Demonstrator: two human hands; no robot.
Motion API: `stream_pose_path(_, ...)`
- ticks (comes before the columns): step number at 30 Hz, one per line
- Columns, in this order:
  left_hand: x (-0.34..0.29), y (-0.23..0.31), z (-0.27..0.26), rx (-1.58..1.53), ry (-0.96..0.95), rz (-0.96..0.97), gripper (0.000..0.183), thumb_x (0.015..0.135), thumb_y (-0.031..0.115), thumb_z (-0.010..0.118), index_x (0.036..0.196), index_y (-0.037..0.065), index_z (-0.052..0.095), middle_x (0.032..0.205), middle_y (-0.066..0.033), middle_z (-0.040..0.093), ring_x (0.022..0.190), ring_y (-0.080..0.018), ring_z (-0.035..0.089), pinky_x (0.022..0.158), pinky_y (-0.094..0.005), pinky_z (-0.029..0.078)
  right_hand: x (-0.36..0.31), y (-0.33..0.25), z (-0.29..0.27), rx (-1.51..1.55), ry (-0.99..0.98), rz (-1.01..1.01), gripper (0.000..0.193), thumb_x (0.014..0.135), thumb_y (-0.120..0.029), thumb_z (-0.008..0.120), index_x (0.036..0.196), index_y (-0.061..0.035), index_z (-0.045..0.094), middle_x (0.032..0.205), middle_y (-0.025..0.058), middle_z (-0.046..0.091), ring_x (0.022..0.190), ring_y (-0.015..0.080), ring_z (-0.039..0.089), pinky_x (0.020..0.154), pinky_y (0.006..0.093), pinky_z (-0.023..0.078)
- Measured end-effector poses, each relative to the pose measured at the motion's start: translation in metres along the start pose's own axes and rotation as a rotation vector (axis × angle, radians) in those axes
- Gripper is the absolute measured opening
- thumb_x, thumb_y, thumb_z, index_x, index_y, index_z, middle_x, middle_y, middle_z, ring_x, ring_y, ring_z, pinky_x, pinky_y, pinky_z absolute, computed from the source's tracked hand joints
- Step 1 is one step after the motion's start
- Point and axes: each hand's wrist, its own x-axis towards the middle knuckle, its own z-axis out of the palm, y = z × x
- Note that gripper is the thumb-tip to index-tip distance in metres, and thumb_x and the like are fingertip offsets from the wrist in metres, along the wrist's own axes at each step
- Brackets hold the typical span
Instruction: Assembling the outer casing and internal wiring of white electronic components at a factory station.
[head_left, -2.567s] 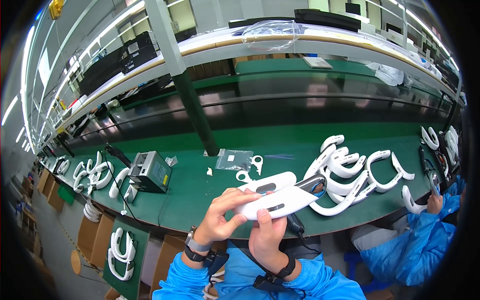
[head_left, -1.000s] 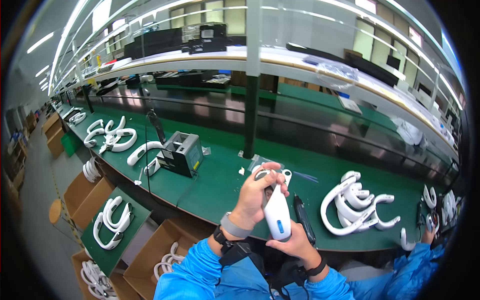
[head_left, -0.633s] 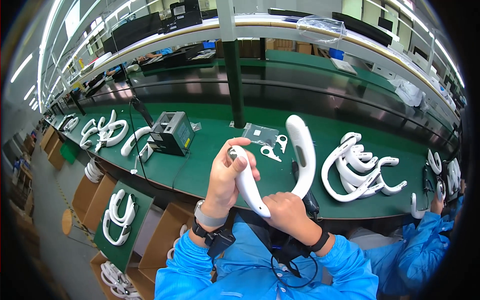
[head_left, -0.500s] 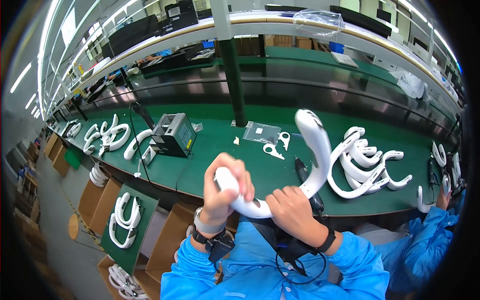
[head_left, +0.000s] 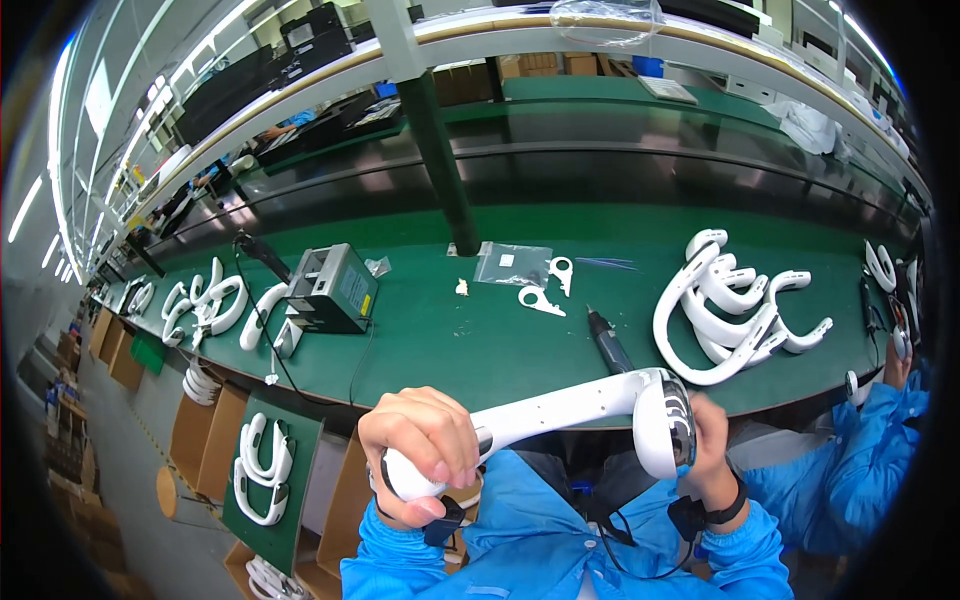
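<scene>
Band held up across the near edge of the bench, before the torso; clock centred on it. Left hand grasps its 8 o'clock end, right hand its 3 o'clock end. Widest gap at 11, between box at 10 and driver at 1. Bench top green; shelf beyond at 12. Rings at 12, pile at 2. Obstructions: post at 11; co-worker's sleeve at 3.

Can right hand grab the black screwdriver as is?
Probably not: the right hand holds one end of the white curved piece. Once freed, likely: the black screwdriver lies just beyond, mostly uncovered.
</scene>
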Motion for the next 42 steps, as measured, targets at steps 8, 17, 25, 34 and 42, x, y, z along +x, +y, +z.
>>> stream_pose_path(8, -0.021, -0.029, 0.025, 0.376, -0.027, -0.113, 0.035, 0.069, 0.014, 0.087, 0.088, 0.005, 0.059, 0.068, -0.0091, 0.065, 0.058, -0.0207, 0.066, 0.054, -0.0313, 0.056, -0.016, 0.036, 0.039, 0.363, 0.014, 0.143, 0.030, 0.099, -0.023, 0.053, 0.091, 0.0048, 0.063, 0.075, 0.0096, 0.062, 0.069, 0.0171, 0.062, 0.065, 0.0281, 0.049)
stream_pose_path(17, -0.105, -0.104, 0.037, 0.655, 0.431, -0.189, 0.046, 0.067, 0.013, 0.091, 0.098, 0.004, 0.059, 0.078, -0.0098, 0.068, 0.072, -0.0198, 0.068, 0.063, -0.0283, 0.054, -0.099, 0.131, 0.088, 0.796, 0.528, 0.698, 0.037, 0.105, -0.022, 0.042, 0.134, 0.0003, 0.042, 0.099, 0.0139, 0.063, 0.077, 0.0191, 0.064, 0.067, 0.0291, 0.053)
stream_pose_path(25, -0.116, -0.090, 0.036, 0.619, 0.211, -0.310, 0.081, 0.072, 0.046, 0.086, 0.124, 0.004, 0.042, 0.094, -0.0126, 0.061, 0.088, -0.0205, 0.061, 0.079, -0.0335, 0.050, -0.103, 0.105, 0.078, -0.393, 0.795, 0.068, 0.055, 0.101, -0.031, 0.045, 0.142, 0.0050, 0.039, 0.135, 0.0197, 0.041, 0.121, 0.0320, 0.049, 0.109, 0.0442, 0.034)
stream_pose_path(34, -0.101, -0.085, 0.015, 0.340, 0.125, -0.391, 0.041, 0.086, 0.014, 0.074, 0.117, 0.000, 0.051, 0.106, -0.0179, 0.063, 0.097, -0.0260, 0.063, 0.086, -0.0362, 0.051, 0.029, 0.008, 0.032, -0.026, 0.673, -0.502, 0.035, 0.105, -0.043, 0.032, 0.099, -0.0093, 0.032, 0.073, 0.0135, 0.057, 0.064, 0.0261, 0.064, 0.071, 0.0450, 0.058)
stream_pose_path(42, -0.078, -0.121, 0.031, 0.328, 0.029, -0.429, 0.042, 0.088, 0.024, 0.075, 0.114, 0.002, 0.051, 0.105, -0.0174, 0.063, 0.095, -0.0263, 0.064, 0.083, -0.0362, 0.052, 0.096, -0.009, 0.012, 0.041, 0.608, -0.472, 0.037, 0.099, -0.034, 0.053, 0.116, -0.0037, 0.040, 0.074, 0.0104, 0.052, 0.062, 0.0152, 0.051, 0.057, 0.0281, 0.047)
